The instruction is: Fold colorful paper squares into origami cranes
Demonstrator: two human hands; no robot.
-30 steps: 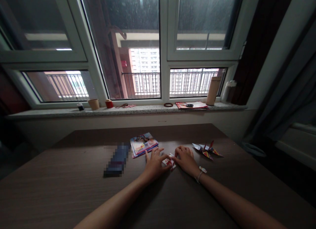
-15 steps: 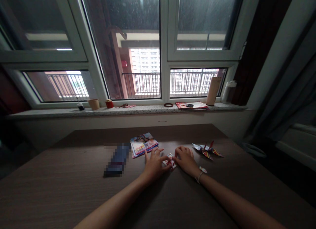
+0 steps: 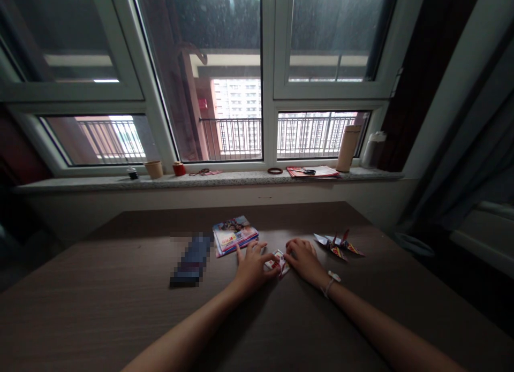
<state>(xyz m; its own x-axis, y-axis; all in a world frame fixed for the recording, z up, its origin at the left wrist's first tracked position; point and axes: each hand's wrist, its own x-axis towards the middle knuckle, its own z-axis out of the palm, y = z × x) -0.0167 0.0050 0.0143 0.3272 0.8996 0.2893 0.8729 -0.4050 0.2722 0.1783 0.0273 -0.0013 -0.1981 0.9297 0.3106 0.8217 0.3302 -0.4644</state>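
A small folded piece of printed paper (image 3: pixel 278 258), white with red marks, lies on the table between my hands. My left hand (image 3: pixel 252 269) pins it from the left, thumb and index finger on the paper and the other fingers spread toward a stack of printed sheets (image 3: pixel 235 237). At the paper's right edge is my right hand (image 3: pixel 303 258), fingers bent and thumb side against the paper; its fingertips are partly hidden. Two folded paper cranes (image 3: pixel 337 246), white, red and yellow, rest to the right of that hand.
A dark pixelated object (image 3: pixel 190 262) lies left of the stack on the brown table (image 3: pixel 100 286). Along the windowsill (image 3: pixel 241 178) stand a paper cup (image 3: pixel 153 169), a red spool-like item (image 3: pixel 179 169), a brown ring (image 3: pixel 275 171), scissors (image 3: pixel 309 172) on papers, and a tan bottle (image 3: pixel 347 149).
My right hand has shifted slightly right, uncovering more of the folded paper's right side. My left hand stays almost in place on the paper.
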